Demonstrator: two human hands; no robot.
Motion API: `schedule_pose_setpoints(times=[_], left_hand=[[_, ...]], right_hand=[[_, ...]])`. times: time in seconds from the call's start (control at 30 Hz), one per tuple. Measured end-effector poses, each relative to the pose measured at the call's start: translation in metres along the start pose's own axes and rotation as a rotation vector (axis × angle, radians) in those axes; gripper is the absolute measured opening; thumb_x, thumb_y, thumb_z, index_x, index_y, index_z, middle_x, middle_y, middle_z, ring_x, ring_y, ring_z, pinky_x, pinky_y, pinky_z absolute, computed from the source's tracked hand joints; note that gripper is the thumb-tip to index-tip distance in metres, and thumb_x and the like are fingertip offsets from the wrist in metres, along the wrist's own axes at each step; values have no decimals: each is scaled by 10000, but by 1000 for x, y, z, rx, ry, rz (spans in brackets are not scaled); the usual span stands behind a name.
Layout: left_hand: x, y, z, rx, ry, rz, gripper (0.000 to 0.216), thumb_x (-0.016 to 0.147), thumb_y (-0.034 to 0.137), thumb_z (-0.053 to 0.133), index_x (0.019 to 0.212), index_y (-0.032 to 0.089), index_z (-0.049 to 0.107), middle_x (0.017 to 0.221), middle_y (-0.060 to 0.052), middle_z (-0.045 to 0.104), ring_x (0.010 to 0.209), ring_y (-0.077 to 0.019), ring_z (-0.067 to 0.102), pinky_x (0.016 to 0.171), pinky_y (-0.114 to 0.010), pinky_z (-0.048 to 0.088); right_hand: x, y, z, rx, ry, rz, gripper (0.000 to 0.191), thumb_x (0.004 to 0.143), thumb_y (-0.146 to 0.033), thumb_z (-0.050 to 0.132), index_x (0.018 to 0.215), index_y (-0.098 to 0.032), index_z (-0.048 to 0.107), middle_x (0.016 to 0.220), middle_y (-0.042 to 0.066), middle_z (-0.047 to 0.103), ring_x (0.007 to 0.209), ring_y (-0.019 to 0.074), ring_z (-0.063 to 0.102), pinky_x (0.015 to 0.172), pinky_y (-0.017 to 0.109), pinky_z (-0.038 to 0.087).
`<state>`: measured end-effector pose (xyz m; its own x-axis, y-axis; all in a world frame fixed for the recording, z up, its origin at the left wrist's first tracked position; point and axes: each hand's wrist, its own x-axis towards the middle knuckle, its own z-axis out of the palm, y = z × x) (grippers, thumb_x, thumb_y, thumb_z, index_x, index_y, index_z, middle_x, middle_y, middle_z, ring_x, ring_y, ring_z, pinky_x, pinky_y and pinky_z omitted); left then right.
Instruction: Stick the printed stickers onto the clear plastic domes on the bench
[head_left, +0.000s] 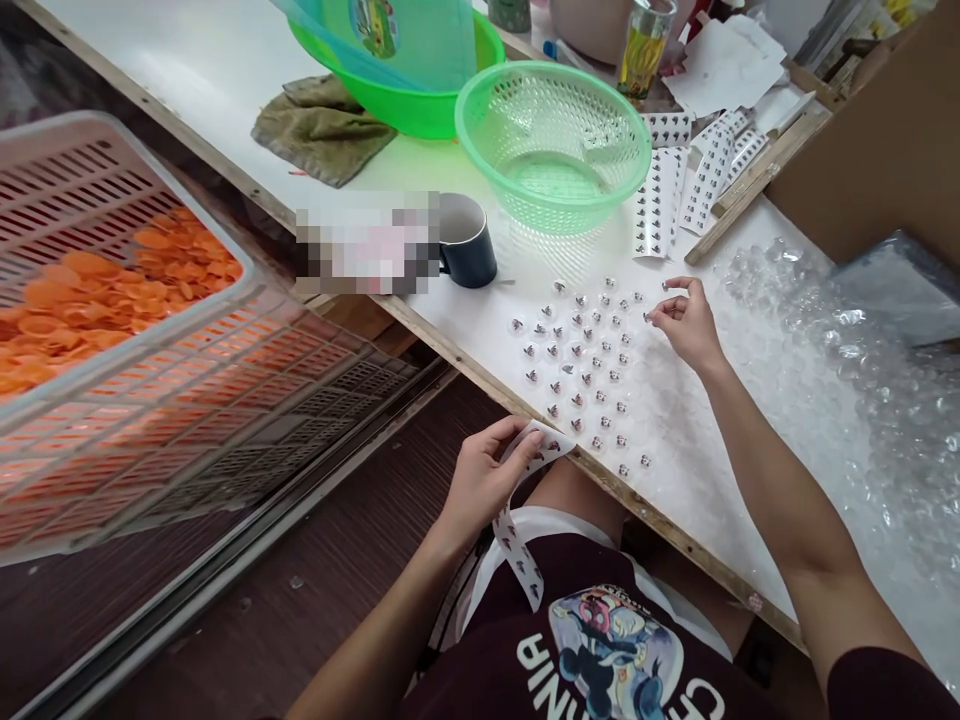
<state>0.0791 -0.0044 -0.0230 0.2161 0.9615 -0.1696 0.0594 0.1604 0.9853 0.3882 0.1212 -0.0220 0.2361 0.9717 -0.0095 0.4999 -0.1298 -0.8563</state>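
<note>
My left hand (pixel 486 478) grips a long strip of small printed stickers (pixel 517 555) at the table's near edge; the strip hangs down over my lap. My right hand (pixel 684 320) hovers over the white table (pixel 225 70), thumb and forefinger pinched together at the right side of a cluster of small clear round caps (pixel 581 365), each with a sticker on it. What the pinch holds is too small to make out. A heap of bare clear caps (pixel 855 370) lies to the right of that hand.
A green mesh basket (pixel 553 140) and a dark mug (pixel 466 240) stand behind the caps. More sticker strips (pixel 675 180) lie at the back right. A green basin (pixel 405 100) and cloth (pixel 322 125) sit farther back. A crate of orange discs (pixel 97 290) is at left.
</note>
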Motion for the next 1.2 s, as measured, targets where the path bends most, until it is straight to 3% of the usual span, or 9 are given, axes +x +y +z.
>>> schedule_pose_setpoints(times=[0.3,0.43,0.57,0.63,0.77,0.93,1.2], left_hand=[[5,-6,-3,26,9,-41,227,867,360,673,817,147,734,748,-35,710,706,-171,633,652,-236,485],[7,-5,-2,22,3,-46,223,866,356,674,814,148,735,750,-37,713,704,-170,629,652,-240,482],[8,-3,-2,12,-3,-60,224,858,357,681,801,146,732,738,-36,711,692,-169,630,647,-241,486],[7,-2,-3,4,-5,-65,227,855,361,683,803,146,734,738,-37,712,697,-170,634,651,-242,492],[7,-1,-3,-13,-11,-79,237,852,373,683,818,146,741,758,-47,727,709,-181,650,660,-250,509],[10,2,-1,-10,3,-75,239,844,381,702,810,148,746,739,-43,718,684,-175,637,637,-244,496],[11,5,-1,2,6,-60,231,848,376,709,809,151,747,743,-43,724,689,-180,644,646,-247,502]], right_hand=[[17,1,15,-236,-50,24,433,778,-78,582,1148,-244,432,777,-24,615,720,170,602,736,353,481],[13,-1,26,-485,-75,-99,445,806,-62,525,1209,-236,448,805,0,599,756,197,591,818,408,457],[14,-3,25,-704,11,-227,461,799,-111,599,1235,-220,494,1053,87,612,896,242,602,929,488,405],[18,-4,16,-680,73,-240,389,811,-173,632,1185,-223,536,1124,97,597,934,242,599,932,481,408],[29,-4,-8,-455,188,-135,95,854,-262,602,930,-208,616,1048,72,625,810,175,577,851,395,464],[32,-2,-17,-214,38,76,79,774,-268,634,746,-194,637,762,24,658,690,160,568,699,324,466],[34,-2,-3,-374,8,115,51,738,-190,635,689,-201,643,719,25,675,703,192,599,722,344,472]])
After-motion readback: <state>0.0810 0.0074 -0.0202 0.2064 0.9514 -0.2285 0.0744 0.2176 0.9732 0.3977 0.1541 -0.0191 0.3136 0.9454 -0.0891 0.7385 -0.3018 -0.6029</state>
